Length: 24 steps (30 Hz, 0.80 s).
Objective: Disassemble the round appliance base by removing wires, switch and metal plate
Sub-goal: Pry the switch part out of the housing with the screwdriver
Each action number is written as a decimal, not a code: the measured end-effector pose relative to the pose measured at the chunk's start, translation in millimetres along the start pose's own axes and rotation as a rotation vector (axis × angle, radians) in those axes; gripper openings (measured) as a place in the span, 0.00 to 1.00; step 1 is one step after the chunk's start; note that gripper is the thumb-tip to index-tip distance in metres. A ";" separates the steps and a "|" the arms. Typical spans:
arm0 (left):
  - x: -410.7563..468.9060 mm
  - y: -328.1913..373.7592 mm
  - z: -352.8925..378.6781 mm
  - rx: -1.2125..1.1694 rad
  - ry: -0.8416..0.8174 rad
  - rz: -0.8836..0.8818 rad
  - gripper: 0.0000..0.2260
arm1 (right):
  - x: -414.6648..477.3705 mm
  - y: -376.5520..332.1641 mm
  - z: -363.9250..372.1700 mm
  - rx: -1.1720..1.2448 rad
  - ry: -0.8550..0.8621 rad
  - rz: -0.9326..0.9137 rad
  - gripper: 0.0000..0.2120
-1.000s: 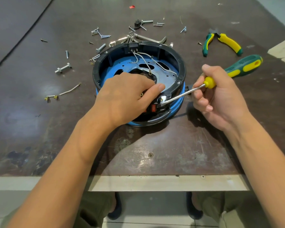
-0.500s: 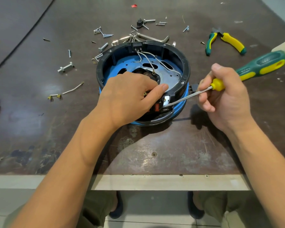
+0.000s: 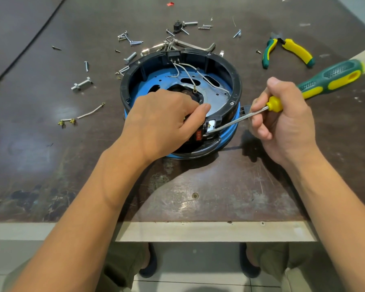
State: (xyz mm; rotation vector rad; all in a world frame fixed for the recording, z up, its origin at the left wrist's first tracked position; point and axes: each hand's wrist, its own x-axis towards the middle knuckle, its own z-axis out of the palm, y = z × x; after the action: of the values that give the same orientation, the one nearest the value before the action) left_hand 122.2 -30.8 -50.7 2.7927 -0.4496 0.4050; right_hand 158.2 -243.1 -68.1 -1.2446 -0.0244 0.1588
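Observation:
The round appliance base (image 3: 236, 81), a black ring on a blue shell, lies on the brown table. Inside it is a bluish metal plate (image 3: 217, 95) with white wires (image 3: 190, 74) running from a rear connector. My left hand (image 3: 162, 125) reaches over the near rim, its fingers curled inside the ring and its thumb beside the red-marked switch (image 3: 200, 134) in the near wall. My right hand (image 3: 282, 123) grips a green and yellow screwdriver (image 3: 333, 77). The screwdriver's tip touches the silver tab next to the switch.
Green and yellow pliers (image 3: 291, 51) lie at the back right. Several loose screws and bolts (image 3: 133, 42), a hex key (image 3: 196, 46) and a removed wire (image 3: 82, 116) are scattered behind and left of the base. The table's front edge (image 3: 198, 230) is near my body.
The screwdriver handle has swung up and to the right while its tip stays at the switch. My left hand keeps its hold on the base.

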 end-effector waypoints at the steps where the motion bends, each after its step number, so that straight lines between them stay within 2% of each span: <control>1: 0.0 0.3 0.1 -0.005 0.002 0.000 0.27 | 0.6 0.1 -0.2 0.000 -0.002 0.021 0.22; 10: 1.8 0.2 0.2 0.018 0.000 -0.004 0.26 | 5.5 0.4 -0.2 0.052 0.014 0.184 0.26; 24: 0.5 0.2 -0.1 0.027 -0.002 -0.005 0.26 | 3.7 1.3 0.8 0.137 0.039 0.041 0.24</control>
State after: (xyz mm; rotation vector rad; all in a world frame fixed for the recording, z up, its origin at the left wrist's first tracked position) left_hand 122.5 -31.0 -50.4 2.8200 -0.4411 0.4101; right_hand 161.6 -241.5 -69.3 -1.1111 0.0446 0.1689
